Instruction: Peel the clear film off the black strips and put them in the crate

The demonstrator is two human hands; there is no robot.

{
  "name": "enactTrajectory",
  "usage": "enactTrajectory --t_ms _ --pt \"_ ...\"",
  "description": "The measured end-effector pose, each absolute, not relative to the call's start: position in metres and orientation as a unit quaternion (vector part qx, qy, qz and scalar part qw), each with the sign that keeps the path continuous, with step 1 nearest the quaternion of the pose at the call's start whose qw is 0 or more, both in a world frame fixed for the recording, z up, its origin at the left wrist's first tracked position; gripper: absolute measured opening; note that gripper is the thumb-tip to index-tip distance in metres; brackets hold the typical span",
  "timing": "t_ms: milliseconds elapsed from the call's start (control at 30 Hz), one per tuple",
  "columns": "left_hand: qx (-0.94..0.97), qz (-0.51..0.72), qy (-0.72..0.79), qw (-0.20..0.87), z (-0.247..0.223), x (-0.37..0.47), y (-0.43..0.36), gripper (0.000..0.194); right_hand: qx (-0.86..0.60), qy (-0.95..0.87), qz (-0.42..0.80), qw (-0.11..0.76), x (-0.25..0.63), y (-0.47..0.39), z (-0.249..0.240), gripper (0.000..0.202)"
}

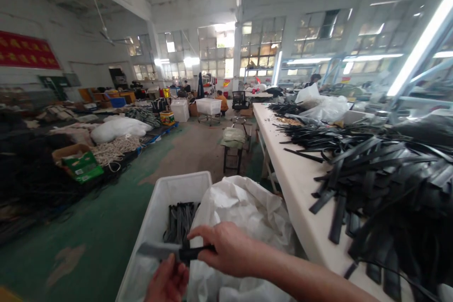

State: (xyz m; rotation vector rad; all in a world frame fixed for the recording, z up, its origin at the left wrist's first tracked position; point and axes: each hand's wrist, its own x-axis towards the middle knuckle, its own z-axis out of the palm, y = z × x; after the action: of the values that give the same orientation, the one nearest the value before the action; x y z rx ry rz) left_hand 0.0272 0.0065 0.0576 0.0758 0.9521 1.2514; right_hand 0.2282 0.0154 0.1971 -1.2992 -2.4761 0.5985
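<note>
My right hand [226, 247] reaches in from the right, its thumb and fingers closed on the black end of a flat black-and-grey strip [161, 249]. The strip's wider left part is grey and shiny; blur hides its exact kind. My left hand [168, 281] is below it, fingers curled and a fingertip against the grey part. Under the hands stands a white plastic bin [180, 181] with a bundle of black straps [180, 219] inside. A white woven sack [244, 203] bulges over the bin's right side, partly behind my right forearm.
At the right, a long white table [293, 188] carries a large heap of black straps [392, 170] and clear plastic bags [325, 108]. A stool with folded cloth [232, 138] stands ahead. Sacks, rope and a green carton [83, 165] line the left floor. People sit farther back.
</note>
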Motion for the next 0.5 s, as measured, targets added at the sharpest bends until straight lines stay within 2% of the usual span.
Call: enactTrajectory --t_ms 133,267,500 --pt "0.062 0.597 0.400 0.692 0.084 0.044 0.000 0.007 -0.445 -0.846 0.249 0.153 0.227 0.017 0.191 0.041" --pt "0.032 0.629 0.418 0.655 0.097 0.030 0.010 0.018 -0.431 -0.842 0.288 0.150 0.240 0.029 0.196 0.039" --pt "0.055 0.571 0.405 0.712 0.099 0.056 0.002 0.008 -0.437 -0.840 0.284 0.148 0.228 0.029 0.182 0.044"
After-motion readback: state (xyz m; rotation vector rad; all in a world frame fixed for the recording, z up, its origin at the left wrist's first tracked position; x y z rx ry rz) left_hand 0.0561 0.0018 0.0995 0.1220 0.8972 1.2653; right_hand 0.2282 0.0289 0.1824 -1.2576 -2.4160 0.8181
